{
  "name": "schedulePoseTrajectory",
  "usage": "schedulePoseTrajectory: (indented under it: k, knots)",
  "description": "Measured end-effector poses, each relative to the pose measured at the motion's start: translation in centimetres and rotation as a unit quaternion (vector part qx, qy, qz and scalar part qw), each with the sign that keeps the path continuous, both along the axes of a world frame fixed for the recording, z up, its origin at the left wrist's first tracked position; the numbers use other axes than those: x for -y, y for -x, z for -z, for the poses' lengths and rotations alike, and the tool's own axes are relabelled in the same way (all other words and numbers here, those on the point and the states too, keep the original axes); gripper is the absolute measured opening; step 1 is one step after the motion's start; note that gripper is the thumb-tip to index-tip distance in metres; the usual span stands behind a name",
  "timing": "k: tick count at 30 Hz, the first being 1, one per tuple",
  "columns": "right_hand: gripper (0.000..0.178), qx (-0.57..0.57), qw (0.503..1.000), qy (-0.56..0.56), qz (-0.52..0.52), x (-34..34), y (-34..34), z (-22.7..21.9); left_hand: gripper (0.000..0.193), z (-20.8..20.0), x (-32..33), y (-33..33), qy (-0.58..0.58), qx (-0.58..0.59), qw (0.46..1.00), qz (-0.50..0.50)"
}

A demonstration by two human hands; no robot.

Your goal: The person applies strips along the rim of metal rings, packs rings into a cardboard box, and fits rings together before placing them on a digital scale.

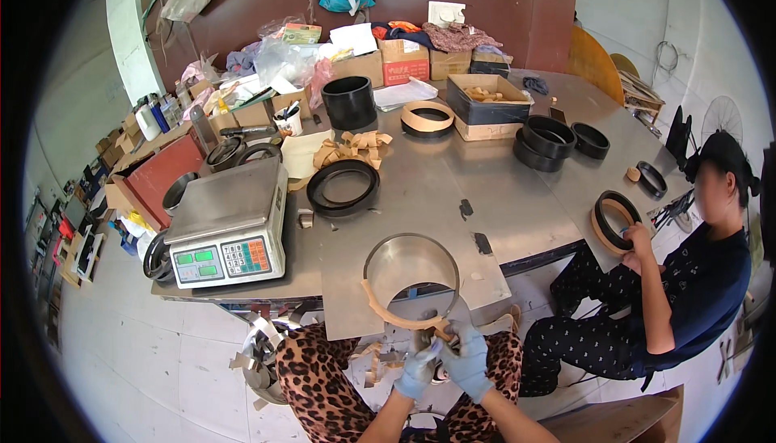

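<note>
A thin dark ring stands out over the near table edge, a tan strip wrapped along its near left part. Both my hands wear light blue gloves with dark, soiled fingers. My right hand is closed at the ring's near edge, beside the strip's end. Close against it, my left hand is closed too; what its fingers pinch is too small to make out. At the right, a seated person holds a black ring with a tan band around it.
A digital scale stands at the table's left. Black rings and a black cylinder lie behind, with crumpled tan paper. A box holds tan pieces. A metal sheet juts over the near edge; scraps lie below.
</note>
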State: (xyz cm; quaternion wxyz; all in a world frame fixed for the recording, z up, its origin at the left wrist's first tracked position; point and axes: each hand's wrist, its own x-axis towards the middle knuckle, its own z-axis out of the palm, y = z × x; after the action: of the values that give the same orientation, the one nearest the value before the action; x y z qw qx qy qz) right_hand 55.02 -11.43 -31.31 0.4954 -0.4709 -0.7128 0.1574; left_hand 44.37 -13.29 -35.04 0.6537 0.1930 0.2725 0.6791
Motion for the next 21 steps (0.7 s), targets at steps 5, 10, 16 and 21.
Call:
schedulePoseTrajectory:
  k: [5,10,16,21]
  knots:
    - [0.037,0.148,0.986,-0.055,-0.051,2.0,-3.5,-9.1,0.044,-2.5,-1.6,-0.6,-0.028,0.072,0.996,-0.052]
    - [0.029,0.148,0.987,-0.045,-0.04,-5.0,2.1,-13.3,0.061,-0.6,-1.2,1.5,-0.027,0.171,0.984,0.044]
    - [0.025,0.382,0.92,0.05,-0.078,-6.4,3.3,-11.8,0.045,5.7,-4.4,1.4,0.057,0.266,0.96,0.066]
    - [0.027,0.07,0.997,0.004,0.011,-0.7,0.1,-9.1,0.045,5.5,-4.3,0.4,-0.023,0.159,0.984,0.071]
